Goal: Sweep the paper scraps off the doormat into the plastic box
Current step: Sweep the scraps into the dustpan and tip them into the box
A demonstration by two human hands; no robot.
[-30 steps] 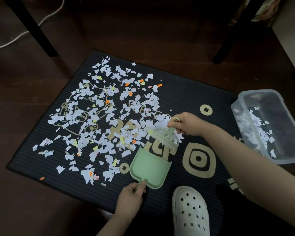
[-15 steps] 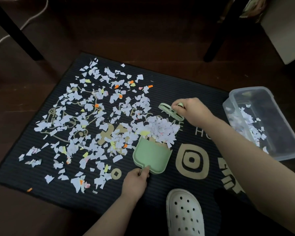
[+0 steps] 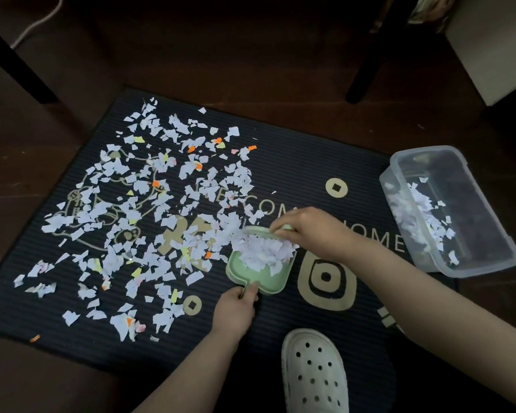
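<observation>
Our left hand (image 3: 235, 308) pinches the loaded pale-green plastic dustpan (image 3: 252, 278) | right hand (image 3: 309, 229) grips the small green brush (image 3: 257, 230) | clear plastic box (image 3: 483, 269) lies at three o'clock, nearer our right.

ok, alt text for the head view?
The left hand holds a green dustpan on a dark doormat while the right hand holds a brush against a heap of paper scraps in it. Scraps litter the mat; a clear plastic box at its right edge holds some.
</observation>
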